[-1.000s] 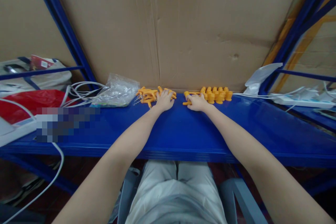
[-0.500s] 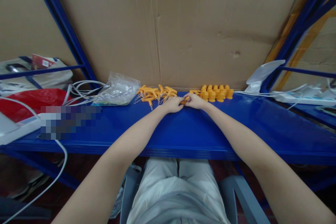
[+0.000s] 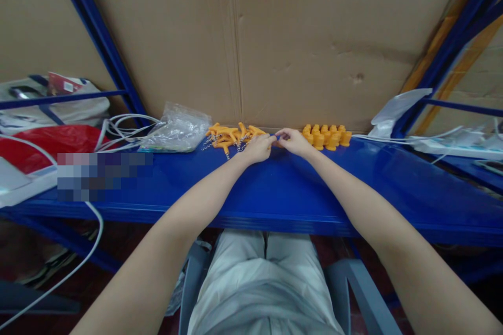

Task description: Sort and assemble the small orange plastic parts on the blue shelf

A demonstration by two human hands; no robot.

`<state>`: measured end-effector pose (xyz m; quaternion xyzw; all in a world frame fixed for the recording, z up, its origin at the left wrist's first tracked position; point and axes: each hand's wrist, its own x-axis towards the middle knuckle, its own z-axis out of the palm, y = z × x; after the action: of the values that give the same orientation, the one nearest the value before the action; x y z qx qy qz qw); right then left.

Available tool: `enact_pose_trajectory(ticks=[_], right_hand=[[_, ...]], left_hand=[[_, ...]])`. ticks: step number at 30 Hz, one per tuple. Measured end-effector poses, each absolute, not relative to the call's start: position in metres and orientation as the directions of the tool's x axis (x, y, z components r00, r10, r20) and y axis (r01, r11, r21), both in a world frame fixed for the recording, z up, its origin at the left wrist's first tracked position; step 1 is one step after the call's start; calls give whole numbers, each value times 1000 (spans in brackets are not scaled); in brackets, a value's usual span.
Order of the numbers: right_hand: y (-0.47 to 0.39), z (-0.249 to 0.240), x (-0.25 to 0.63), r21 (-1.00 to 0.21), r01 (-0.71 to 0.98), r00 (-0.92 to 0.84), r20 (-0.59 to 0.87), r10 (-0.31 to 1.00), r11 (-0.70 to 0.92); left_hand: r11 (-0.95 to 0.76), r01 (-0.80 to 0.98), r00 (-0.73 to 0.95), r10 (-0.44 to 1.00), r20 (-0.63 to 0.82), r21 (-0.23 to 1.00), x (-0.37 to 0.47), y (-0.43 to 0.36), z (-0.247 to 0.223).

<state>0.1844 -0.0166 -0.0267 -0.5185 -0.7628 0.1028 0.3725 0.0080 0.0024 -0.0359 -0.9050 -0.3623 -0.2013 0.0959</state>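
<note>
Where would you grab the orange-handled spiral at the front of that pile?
Probably by the orange crossbar, from above, pinching its front and back: it lies roughly crosswise, while the metal spiral sticks out on the near side.

At three o'clock from the table's (image 3: 283, 188) middle are at least eight orange pieces (image 3: 332, 140); at nine, several orange-handled spirals (image 3: 224, 144), too overlapped to count, one clear bag (image 3: 176, 128), one red bag (image 3: 58, 141).
</note>
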Motion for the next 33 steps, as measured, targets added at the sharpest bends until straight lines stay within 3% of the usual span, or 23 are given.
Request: enact_pose_trajectory(ticks=[4, 9, 13, 18, 27, 33], right_hand=[[-21, -23, 199, -97, 885, -333, 554, 763, 456], [-24, -19, 204, 70, 895, -409, 519, 750, 440], [-27, -17, 200, 188, 893, -442, 533, 722, 408], [-31, -18, 197, 237, 879, -476, 505, 720, 414], [-36, -12, 193, 148, 885, -457, 457, 763, 441], [-41, -5, 190, 217, 888, -458, 478, 750, 404]], left_hand=[[-735, 677, 637, 559, 531, -38, 7, -4, -29], [-722, 690, 595, 524, 610, -52, 8, -8, -24], [-685, 726, 579, 563, 589, -59, 9, -9, -25], [-674, 735, 597, 597, 536, -68, 7, -7, -26], [-676, 733, 591, 576, 565, -78, 3, -7, -23], [-672, 737, 588, 580, 564, -77, 4, -10, -20]])
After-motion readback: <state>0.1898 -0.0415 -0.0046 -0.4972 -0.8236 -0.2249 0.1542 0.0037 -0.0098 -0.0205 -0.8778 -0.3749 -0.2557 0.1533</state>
